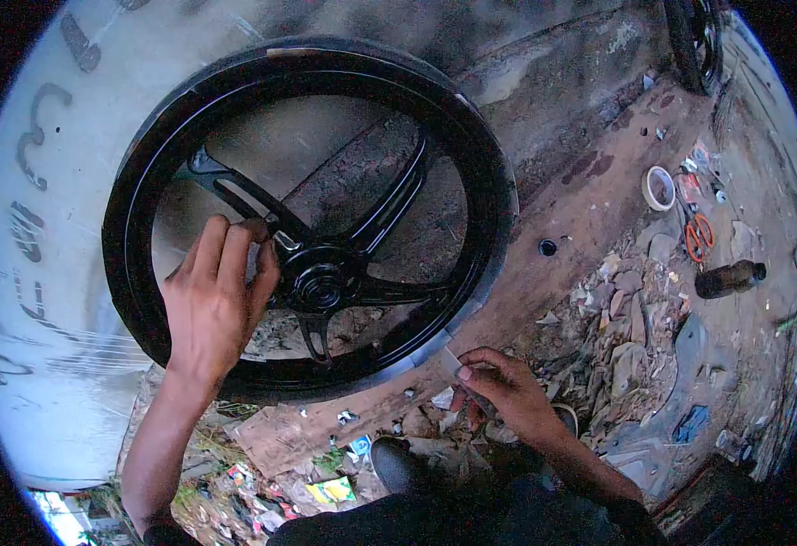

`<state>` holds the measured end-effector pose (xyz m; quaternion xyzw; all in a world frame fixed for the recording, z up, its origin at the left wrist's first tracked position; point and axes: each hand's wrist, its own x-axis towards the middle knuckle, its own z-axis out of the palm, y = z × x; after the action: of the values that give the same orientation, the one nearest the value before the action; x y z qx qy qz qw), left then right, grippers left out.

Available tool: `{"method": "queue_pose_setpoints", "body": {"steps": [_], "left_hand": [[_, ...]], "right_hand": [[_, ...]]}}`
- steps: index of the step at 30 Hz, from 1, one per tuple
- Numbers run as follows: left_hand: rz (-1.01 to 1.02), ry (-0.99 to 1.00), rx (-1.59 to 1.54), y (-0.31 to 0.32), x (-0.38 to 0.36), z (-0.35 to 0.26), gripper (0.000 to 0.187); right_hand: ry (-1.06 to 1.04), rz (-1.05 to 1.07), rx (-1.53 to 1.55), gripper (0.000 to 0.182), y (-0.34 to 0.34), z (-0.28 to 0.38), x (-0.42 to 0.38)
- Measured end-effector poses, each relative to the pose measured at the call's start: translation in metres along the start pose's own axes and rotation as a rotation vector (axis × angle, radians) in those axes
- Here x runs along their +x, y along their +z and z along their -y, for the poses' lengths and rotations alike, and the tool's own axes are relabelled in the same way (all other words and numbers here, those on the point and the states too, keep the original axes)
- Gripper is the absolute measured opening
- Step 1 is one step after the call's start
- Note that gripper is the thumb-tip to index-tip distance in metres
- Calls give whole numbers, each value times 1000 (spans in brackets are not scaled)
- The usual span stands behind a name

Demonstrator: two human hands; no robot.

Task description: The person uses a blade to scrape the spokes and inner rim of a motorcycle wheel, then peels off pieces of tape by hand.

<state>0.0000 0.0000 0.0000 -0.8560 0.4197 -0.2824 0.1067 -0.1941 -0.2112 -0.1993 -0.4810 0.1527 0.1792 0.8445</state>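
My left hand grasps the glossy black, spoked metal wheel before me near its hub, likely to steady it; my right hand pinches a thin, pale, narrow piece beside the wheel's lower-right rim, presumably for fine control.

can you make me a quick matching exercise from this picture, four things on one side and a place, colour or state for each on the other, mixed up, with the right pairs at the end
Column one
1. left hand
2. right hand
3. scissors
4. bottle

Column two
A. dark, lying on its side on the ground
B. pinching a thin thing by the lower right edge of the wheel
C. orange handles
D. on the wheel, just left of its centre

Right pairs: 1-D, 2-B, 3-C, 4-A
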Motion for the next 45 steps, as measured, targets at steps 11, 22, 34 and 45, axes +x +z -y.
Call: {"method": "queue_pose_setpoints", "body": {"steps": [11,22,34,45], "left_hand": [[36,-58,-23,-6,4,6,26],[-203,-6,2,-8,17,8,21],[-185,-289,-933,-46,-107,-10,15],[308,-789,-1565,20,-166,-93,13]], "right_hand": [[-28,-8,47,29,2,-7,4],[-40,-4,-18,27,0,-7,5],[-117,19,-35,28,4,12,-6],[-177,115,-211,31,36,47,-7]]}}
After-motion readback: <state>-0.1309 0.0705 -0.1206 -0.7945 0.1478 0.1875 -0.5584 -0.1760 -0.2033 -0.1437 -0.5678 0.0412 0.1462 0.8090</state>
